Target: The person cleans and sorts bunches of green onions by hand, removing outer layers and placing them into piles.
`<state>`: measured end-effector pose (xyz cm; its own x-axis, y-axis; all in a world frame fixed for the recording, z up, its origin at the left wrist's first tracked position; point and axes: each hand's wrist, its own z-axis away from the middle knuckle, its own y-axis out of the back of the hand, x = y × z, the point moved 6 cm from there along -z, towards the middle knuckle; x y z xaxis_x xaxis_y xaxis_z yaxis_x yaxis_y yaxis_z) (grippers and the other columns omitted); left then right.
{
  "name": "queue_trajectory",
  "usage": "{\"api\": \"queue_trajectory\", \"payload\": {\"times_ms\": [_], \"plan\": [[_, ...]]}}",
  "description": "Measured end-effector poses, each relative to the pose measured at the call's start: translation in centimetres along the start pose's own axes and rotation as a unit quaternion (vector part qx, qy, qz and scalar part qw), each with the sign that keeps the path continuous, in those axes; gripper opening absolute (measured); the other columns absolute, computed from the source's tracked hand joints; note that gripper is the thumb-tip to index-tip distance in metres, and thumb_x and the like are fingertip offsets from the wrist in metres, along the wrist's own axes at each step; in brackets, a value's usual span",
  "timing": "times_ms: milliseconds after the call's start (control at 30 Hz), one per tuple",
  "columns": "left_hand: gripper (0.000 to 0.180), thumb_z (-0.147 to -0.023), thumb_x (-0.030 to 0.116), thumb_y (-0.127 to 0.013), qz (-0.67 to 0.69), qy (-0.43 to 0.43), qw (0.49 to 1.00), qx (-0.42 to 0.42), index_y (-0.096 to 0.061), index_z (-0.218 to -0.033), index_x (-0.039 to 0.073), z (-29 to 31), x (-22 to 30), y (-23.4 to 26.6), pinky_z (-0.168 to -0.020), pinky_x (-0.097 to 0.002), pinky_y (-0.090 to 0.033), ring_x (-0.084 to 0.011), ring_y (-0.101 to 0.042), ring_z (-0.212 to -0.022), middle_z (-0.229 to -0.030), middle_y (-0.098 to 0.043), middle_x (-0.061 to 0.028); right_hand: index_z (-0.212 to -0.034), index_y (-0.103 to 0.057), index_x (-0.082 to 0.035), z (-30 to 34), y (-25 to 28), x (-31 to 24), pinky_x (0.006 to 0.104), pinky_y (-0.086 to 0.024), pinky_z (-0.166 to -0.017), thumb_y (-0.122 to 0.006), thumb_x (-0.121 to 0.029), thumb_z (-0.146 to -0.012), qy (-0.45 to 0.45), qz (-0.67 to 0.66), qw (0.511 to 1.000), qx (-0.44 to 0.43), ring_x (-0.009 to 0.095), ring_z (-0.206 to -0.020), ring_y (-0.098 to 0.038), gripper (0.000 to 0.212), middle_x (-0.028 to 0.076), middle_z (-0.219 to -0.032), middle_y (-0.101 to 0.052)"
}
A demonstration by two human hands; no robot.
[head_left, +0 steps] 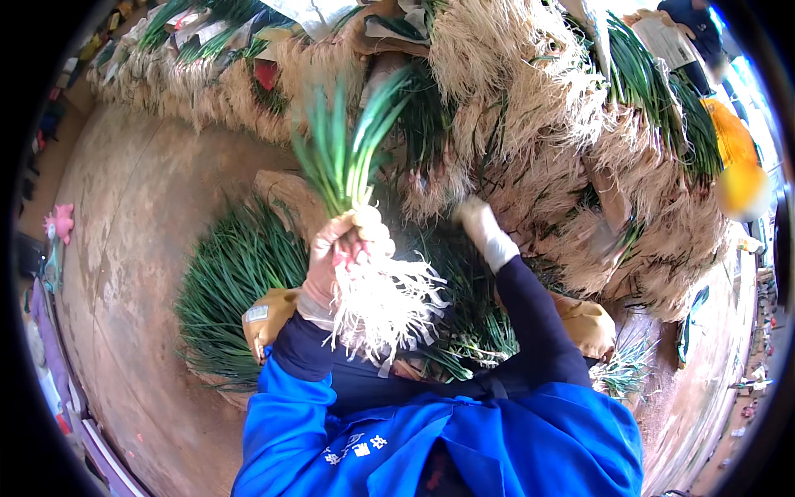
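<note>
My left hand is closed round a bunch of spring onions just above the roots. The green leaves point up and away, slightly blurred, while long white roots hang toward my lap. To the right, my right hand is raised in front of the big root-covered heap. It is smeared by motion, so its fingers are unclear. A white cuff shows at that wrist. Below and between my arms lie more green stalks, partly hidden by the bunch.
A thick pile of green leaves stands on the floor at my left. Stacked bundles with roots facing me line the far side. Orange-yellow bags and part of another person are at the far right. A pink toy is at the left edge.
</note>
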<state>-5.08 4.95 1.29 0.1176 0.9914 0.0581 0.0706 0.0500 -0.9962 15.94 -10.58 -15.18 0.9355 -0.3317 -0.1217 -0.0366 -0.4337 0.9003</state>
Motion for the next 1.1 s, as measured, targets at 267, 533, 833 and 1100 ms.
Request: {"api": "queue_trajectory", "payload": {"times_ms": [267,533,833,1100], "plan": [[0.033,-0.093,0.019,-0.048,0.099,-0.013,0.995,0.012,-0.053,-0.123,0.006,0.9,1.0,4.5,-0.065,-0.028,-0.047,-0.0185,-0.053,-0.076,-0.09,-0.059,-0.0073,-0.103,-0.061,-0.003,-6.0,3.1,-6.3,0.038,-0.05,-0.076,-0.055,-0.027,-0.086,-0.136,-0.22,0.966,0.006,0.031,-0.087,-0.062,0.03,0.015,-0.092,-0.065],[0.028,-0.094,0.015,-0.048,0.08,-0.036,0.996,0.034,-0.055,-0.119,0.005,0.4,1.3,5.3,-0.067,-0.0307,-0.048,-0.0201,-0.055,-0.079,-0.093,-0.061,-0.0082,-0.118,-0.052,0.005,-13.9,1.2,-3.2,0.0361,-0.047,-0.082,-0.054,-0.032,-0.089,-0.447,-0.266,0.852,-0.058,0.035,-0.094,-0.062,0.047,0.024,-0.1,-0.064],[0.017,-0.089,0.014,-0.053,-0.076,-0.113,0.941,0.311,-0.059,-0.099,0.002,0.5,0.4,6.2,-0.073,-0.0356,-0.053,-0.0233,-0.062,-0.077,-0.083,-0.064,-0.0108,-0.108,-0.058,-0.006,-3.9,3.1,-8.5,0.0184,-0.037,-0.039,-0.051,-0.029,-0.096,-0.4,-0.61,0.666,-0.153,0.006,-0.045,-0.051,0.027,0.0,-0.069,-0.061],[0.017,-0.087,0.013,-0.055,-0.054,-0.001,0.973,0.222,-0.059,-0.099,0.003,0.0,-0.9,7.9,-0.071,-0.0375,-0.053,-0.0242,-0.063,-0.079,-0.092,-0.065,-0.0129,-0.106,-0.06,-0.005,-4.6,8.4,-14.2,0.021,-0.042,-0.049,-0.049,-0.031,-0.096,-0.307,-0.593,0.721,-0.186,0.006,-0.053,-0.052,0.03,0.001,-0.078,-0.063]]}}
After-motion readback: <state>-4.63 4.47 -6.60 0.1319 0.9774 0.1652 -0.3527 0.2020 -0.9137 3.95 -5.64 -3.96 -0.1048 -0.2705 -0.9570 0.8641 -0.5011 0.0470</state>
